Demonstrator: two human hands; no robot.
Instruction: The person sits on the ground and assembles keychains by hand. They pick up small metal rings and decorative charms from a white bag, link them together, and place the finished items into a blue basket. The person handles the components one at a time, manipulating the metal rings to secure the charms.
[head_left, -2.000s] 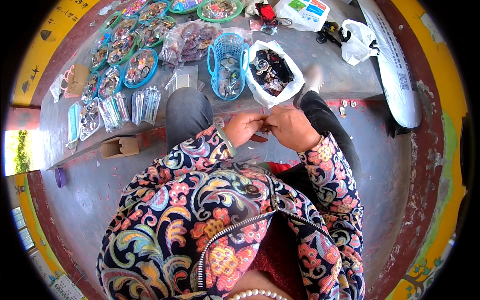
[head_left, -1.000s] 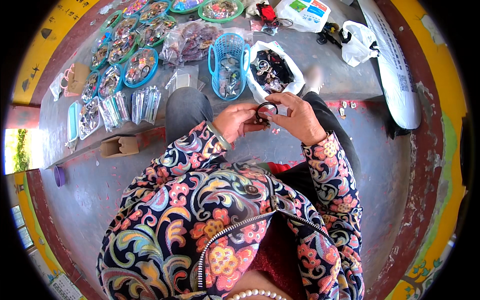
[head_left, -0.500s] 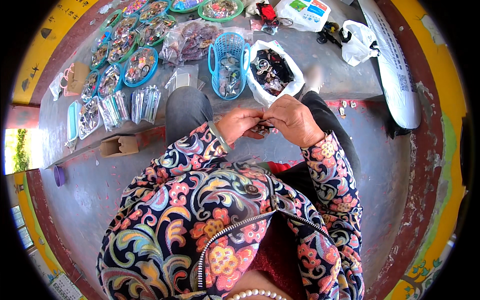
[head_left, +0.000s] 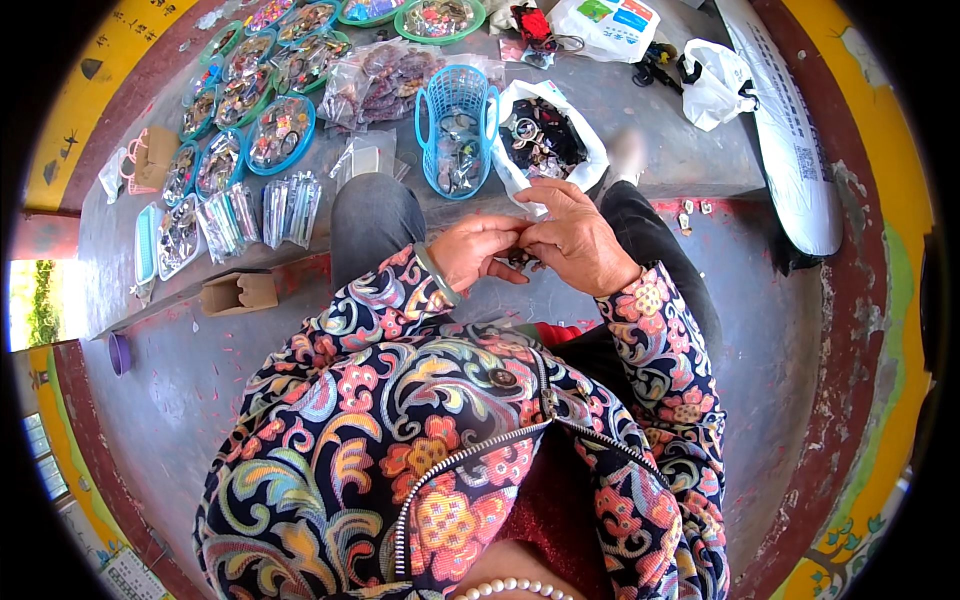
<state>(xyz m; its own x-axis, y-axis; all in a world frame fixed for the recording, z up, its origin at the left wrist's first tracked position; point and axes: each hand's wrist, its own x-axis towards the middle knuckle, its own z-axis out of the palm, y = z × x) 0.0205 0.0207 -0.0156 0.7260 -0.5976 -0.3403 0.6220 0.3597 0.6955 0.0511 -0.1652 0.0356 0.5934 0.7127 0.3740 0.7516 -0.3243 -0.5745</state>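
Note:
My left hand (head_left: 472, 250) and my right hand (head_left: 583, 240) meet in front of my knees, fingertips pinched together. Between and below them dangles a small dark piece with pale bits (head_left: 520, 258), mostly covered by the fingers; its kind is not clear. Just beyond my right hand stands an open white plastic bag (head_left: 507, 165) with dark bands and small trinkets (head_left: 545, 140) in it. Left of that bag is a blue lattice basket (head_left: 434, 150) with handles, holding small clear packets (head_left: 460, 165).
Round baskets of packaged trinkets (head_left: 280, 133) crowd the raised ledge at the left. Bundles of slim packets (head_left: 291, 208) lie nearer, above a small cardboard box (head_left: 238, 292) on the floor. Clear bags (head_left: 380, 85) lie farther back. A tied white bag (head_left: 717, 85) sits at the right.
My right hand has turned and its fingers have lifted and spread somewhat, its thumb side still against my left fingertips. The small dark piece shows a little lower. My left hand hardly moved.

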